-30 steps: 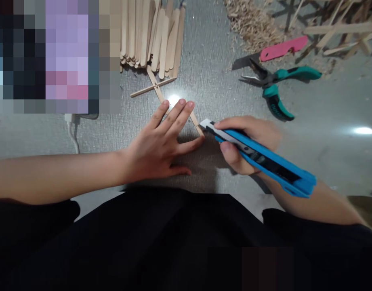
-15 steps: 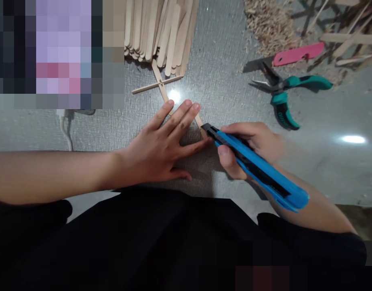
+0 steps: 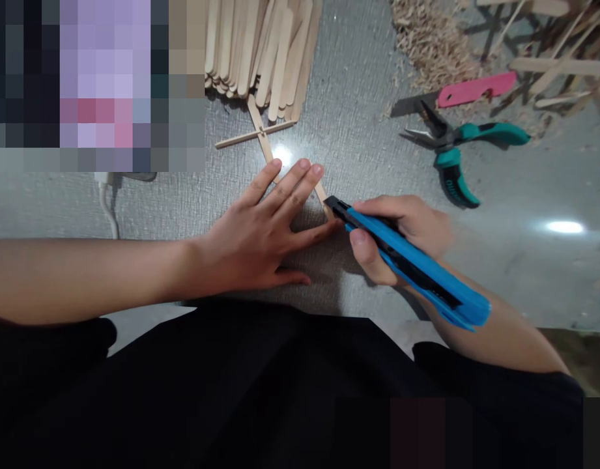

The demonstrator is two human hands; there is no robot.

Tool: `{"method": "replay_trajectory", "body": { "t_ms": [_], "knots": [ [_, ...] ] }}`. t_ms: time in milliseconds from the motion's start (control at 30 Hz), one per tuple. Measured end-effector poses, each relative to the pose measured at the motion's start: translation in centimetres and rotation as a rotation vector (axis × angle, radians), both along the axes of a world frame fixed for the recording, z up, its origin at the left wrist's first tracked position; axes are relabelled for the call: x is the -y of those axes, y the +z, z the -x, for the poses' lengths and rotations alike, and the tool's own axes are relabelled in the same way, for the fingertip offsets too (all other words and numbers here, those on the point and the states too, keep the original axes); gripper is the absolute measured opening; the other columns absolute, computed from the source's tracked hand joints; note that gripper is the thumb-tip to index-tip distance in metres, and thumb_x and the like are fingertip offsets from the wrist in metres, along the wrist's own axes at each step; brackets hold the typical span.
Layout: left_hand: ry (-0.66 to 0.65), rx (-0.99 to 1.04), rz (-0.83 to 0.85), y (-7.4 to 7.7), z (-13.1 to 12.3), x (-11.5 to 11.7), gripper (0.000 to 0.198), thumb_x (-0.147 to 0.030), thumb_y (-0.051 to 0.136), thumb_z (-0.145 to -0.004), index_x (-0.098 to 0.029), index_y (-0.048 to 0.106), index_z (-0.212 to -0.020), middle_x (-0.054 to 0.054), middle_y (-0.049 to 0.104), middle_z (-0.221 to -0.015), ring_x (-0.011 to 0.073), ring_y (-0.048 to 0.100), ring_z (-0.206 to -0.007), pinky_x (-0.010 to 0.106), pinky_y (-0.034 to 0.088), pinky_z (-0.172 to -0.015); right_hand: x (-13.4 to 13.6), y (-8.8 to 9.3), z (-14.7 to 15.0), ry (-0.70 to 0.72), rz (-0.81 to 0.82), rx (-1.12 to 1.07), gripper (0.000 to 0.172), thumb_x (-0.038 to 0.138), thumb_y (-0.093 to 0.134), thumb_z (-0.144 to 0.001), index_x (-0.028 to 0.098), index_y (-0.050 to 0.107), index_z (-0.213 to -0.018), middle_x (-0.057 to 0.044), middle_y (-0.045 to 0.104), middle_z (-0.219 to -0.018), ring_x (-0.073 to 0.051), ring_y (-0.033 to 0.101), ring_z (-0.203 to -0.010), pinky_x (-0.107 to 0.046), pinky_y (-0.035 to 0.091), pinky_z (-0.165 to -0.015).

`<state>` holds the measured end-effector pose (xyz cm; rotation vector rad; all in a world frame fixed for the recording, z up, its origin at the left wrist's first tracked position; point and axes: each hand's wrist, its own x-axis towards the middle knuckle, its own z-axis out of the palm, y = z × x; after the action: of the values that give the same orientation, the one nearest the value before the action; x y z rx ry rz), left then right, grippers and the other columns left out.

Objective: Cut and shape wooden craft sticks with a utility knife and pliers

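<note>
My left hand [image 3: 265,225] lies flat on the grey table with its fingers spread. Under those fingers runs a thin wooden craft stick [image 3: 321,193], most of it covered. In my right hand [image 3: 402,234] is a blue utility knife [image 3: 417,260], its handle slanting down to the right. The knife's dark tip touches or hovers just over the stick's near end, close to a left fingertip; I cannot tell which. Beyond the left hand, two craft sticks [image 3: 261,132] form a cross on the table.
A pile of craft sticks [image 3: 260,58] lies at the back. Back right are wood shavings [image 3: 431,49], a pink-handled folding saw [image 3: 475,90], long-nose pliers [image 3: 449,140] with open jaws and a heap of joined sticks [image 3: 563,65]. A white cable [image 3: 104,202] runs at left.
The knife and my right hand have shifted very slightly, with the handle's rear end a little higher and further left. My left hand stays in place; the view has tilted slightly.
</note>
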<state>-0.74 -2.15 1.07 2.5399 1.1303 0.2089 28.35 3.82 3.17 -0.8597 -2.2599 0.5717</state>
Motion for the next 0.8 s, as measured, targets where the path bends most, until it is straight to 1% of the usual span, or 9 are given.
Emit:
{"method": "replay_trajectory", "body": {
  "t_ms": [67,167,233,300,400,467,600,700,800],
  "knots": [
    [0.003,0.014,-0.001,0.07,-0.05,0.01,0.123,-0.087,0.078,-0.11,-0.032,0.021,-0.204,0.018,0.013,-0.216,0.0606,0.026,-0.196,0.08,0.023,-0.16,-0.01,-0.18,-0.18,0.012,0.006,0.011,0.023,0.034,0.072,-0.117,0.037,0.083,-0.137,-0.001,0.094,-0.106,-0.028,0.089,-0.075,-0.044,0.077,-0.069],
    [0.01,0.021,0.012,0.15,-0.1,-0.01,0.124,-0.087,0.08,-0.108,-0.032,0.024,-0.204,0.019,0.015,-0.215,0.0611,0.026,-0.195,0.081,0.023,-0.16,-0.06,-0.59,-0.43,-0.01,-0.017,0.045,0.025,0.047,0.066,-0.119,0.04,0.084,-0.136,-0.001,0.092,-0.098,-0.029,0.083,-0.066,-0.049,0.073,-0.059],
    [0.013,0.016,0.02,0.16,-0.1,-0.02,0.123,-0.087,0.079,-0.109,-0.031,0.023,-0.204,0.019,0.016,-0.215,0.0616,0.026,-0.195,0.081,0.022,-0.16,-0.13,-0.76,-0.44,-0.016,-0.023,0.062,0.026,0.05,0.064,-0.12,0.04,0.084,-0.134,-0.002,0.091,-0.095,-0.029,0.082,-0.064,-0.049,0.07,-0.056],
    [0.013,0.024,0.018,0.17,-0.1,-0.02,0.122,-0.086,0.078,-0.11,-0.03,0.024,-0.204,0.019,0.017,-0.215,0.0615,0.026,-0.195,0.08,0.022,-0.16,-0.21,-0.75,-0.32,0.023,-0.013,0.006,0.024,0.044,0.068,-0.117,0.039,0.082,-0.135,-0.001,0.09,-0.092,-0.028,0.082,-0.064,-0.046,0.068,-0.057],
    [0.01,0.042,0.003,0.3,-0.14,0.01,0.119,-0.084,0.08,-0.11,-0.03,0.03,-0.203,0.018,0.017,-0.215,0.0602,0.026,-0.195,0.079,0.022,-0.161,-0.26,-0.51,-0.14,0.103,0.004,-0.026,0.036,0.03,0.074,-0.109,0.041,0.078,-0.143,0.002,0.088,-0.091,-0.026,0.082,-0.065,-0.043,0.069,-0.063],
    [0.008,0.015,0.011,0.47,-0.2,0.01,0.114,-0.084,0.081,-0.109,-0.031,0.036,-0.201,0.017,0.018,-0.215,0.0588,0.025,-0.196,0.078,0.022,-0.161,-0.24,-0.4,-0.13,0.116,-0.001,0.024,0.039,0.029,0.077,-0.106,0.042,0.078,-0.143,0.002,0.088,-0.092,-0.028,0.081,-0.065,-0.045,0.07,-0.066],
    [0.013,0.01,0.011,0.66,-0.29,-0.03,0.111,-0.083,0.083,-0.109,-0.031,0.042,-0.197,0.017,0.02,-0.214,0.0567,0.026,-0.197,0.078,0.023,-0.161,-0.32,-0.51,-0.17,0.091,-0.029,0.046,0.025,0.037,0.076,-0.11,0.041,0.079,-0.134,0.001,0.085,-0.087,-0.029,0.077,-0.06,-0.047,0.067,-0.062],
    [0.013,0.02,0.008,0.63,-0.36,-0.02,0.114,-0.083,0.087,-0.106,-0.028,0.044,-0.196,0.02,0.024,-0.213,0.0565,0.028,-0.196,0.079,0.024,-0.16,-0.55,-0.56,0.01,0.091,-0.063,0.059,0.02,0.036,0.073,-0.111,0.04,0.08,-0.13,-0.001,0.083,-0.085,-0.028,0.075,-0.06,-0.047,0.065,-0.058],
    [0.014,-0.009,0.022,0.65,-0.47,0.05,0.113,-0.083,0.088,-0.105,-0.03,0.045,-0.195,0.018,0.026,-0.213,0.0557,0.026,-0.197,0.079,0.023,-0.161,-0.81,-0.42,0.33,0.077,-0.093,0.065,0.015,0.038,0.073,-0.112,0.041,0.081,-0.125,0.0,0.082,-0.082,-0.028,0.075,-0.061,-0.047,0.065,-0.058]
  ]
}}
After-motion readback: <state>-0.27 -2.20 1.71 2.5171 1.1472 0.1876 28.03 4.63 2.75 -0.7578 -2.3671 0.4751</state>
